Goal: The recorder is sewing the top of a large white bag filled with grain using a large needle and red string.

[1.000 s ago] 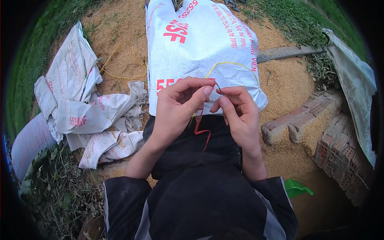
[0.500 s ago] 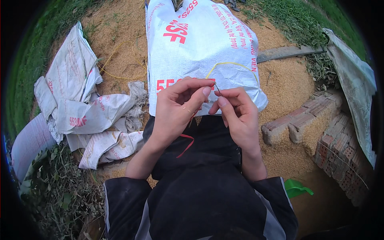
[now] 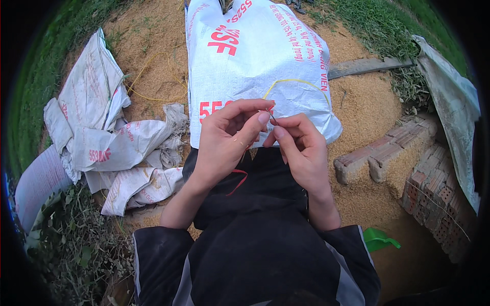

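Head view: right hand [image 3: 306,153] came closer to left hand [image 3: 219,132], both pinching a thin dark strand [image 3: 274,120], maybe stiff, for seemingly tiny work.

Room btwn R fingers [image 3: 290,145] & bricks [image 3: 352,163] (over grain [image 3: 357,204]), wht sack [image 3: 255,56] blocks fwd.

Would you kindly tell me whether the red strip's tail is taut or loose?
Loose: below the left hand, the red strip bends sharply, its lower end unheld.
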`<state>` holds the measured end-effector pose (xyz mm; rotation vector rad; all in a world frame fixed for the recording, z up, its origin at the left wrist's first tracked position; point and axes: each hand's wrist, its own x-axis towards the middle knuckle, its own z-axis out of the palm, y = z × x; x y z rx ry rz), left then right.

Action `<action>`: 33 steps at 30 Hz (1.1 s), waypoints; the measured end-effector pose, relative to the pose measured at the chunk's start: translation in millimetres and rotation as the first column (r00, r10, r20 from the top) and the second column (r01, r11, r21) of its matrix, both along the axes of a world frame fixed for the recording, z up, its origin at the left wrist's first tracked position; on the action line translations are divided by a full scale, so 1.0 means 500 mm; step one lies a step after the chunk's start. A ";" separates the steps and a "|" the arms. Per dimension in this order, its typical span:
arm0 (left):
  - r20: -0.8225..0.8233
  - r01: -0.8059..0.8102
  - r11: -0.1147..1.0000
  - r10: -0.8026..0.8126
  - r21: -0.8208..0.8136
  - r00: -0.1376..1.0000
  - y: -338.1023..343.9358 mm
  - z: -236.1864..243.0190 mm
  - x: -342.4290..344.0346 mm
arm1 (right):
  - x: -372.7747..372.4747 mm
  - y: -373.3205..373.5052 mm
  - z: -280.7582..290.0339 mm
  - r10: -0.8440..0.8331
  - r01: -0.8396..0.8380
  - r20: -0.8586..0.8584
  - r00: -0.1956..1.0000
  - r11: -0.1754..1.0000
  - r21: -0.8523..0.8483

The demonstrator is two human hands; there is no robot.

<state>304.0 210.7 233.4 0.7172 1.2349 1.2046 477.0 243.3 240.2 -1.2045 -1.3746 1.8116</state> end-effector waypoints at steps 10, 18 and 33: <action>-0.152 0.107 0.981 -0.083 0.160 0.985 -0.014 -0.031 -0.013 | 0.045 0.010 0.031 0.321 -0.359 0.251 0.913 0.925 0.126; -0.042 0.014 0.998 -0.012 0.053 0.999 -0.058 -0.053 0.029 | 0.062 0.006 0.024 0.425 -0.457 0.282 0.860 0.888 0.058; -0.030 -0.177 0.980 0.180 0.090 0.983 -0.013 -0.038 -0.002 | 0.107 0.003 0.001 0.206 -0.290 -0.294 0.933 0.915 -0.280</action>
